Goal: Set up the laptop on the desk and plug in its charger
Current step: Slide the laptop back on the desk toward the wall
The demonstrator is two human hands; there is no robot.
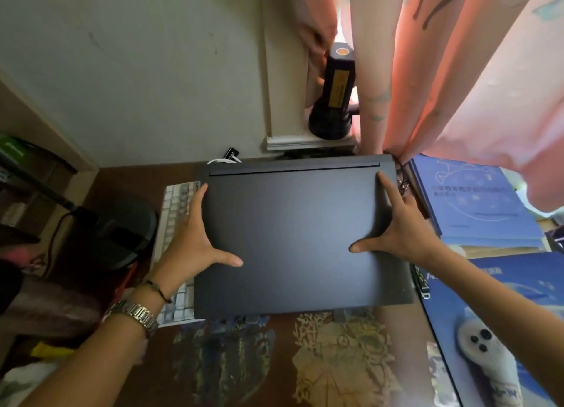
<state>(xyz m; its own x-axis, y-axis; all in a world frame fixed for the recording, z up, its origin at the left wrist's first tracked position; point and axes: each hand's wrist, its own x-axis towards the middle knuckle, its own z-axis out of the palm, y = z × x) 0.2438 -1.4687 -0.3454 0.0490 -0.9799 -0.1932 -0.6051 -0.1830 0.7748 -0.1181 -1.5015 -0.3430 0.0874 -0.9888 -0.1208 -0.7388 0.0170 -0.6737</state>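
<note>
Cluttered desk [146, 177] awaited; left hand [195, 241] and right hand [399, 232] clamped the closed laptop's [299, 238] sides — best lowered level, clear of the keyboard [174, 211].

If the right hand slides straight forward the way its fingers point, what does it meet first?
Probably the pink curtain hanging just behind the laptop. The right hand points along the lid's right edge toward it; depth is unclear.
</note>
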